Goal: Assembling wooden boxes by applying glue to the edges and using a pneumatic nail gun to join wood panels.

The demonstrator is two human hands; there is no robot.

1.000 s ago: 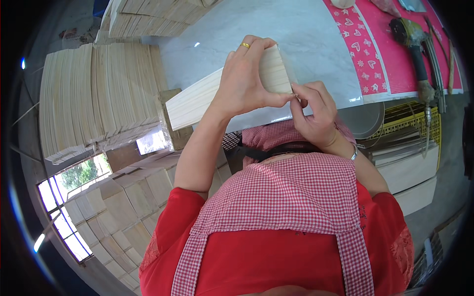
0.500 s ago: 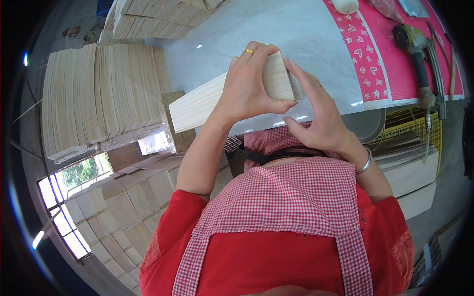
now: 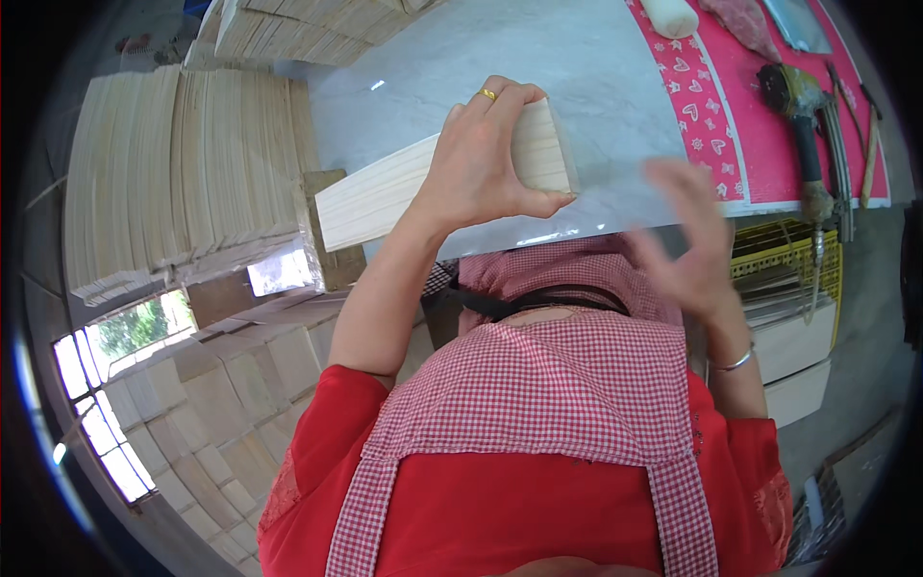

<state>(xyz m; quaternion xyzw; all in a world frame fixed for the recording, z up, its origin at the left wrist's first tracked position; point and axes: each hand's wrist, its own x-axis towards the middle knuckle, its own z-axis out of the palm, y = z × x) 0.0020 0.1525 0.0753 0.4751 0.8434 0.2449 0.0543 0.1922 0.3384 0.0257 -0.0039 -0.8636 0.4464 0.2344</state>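
My left hand grips a pale wooden board near its right end, fingers over the far edge and thumb along the near edge. The board slants across the table's front edge, its other end pointing left toward a stack of boards. I cannot tell whether it is one thick piece or thin ones together. My right hand, blurred by motion, is off to the right of the board, with thumb and fingers apart and nothing seen in it.
Thin wooden boards stand packed at the left, with more piled behind. The table has a pale marbled cover and a pink mat. On the mat lies an air-powered tool with a hose, beside metal strips. A yellow crate stands below.
My right hand has left the board's right end and swung to the right, its fingers spread. The left hand keeps its hold on the board, nearly in place.
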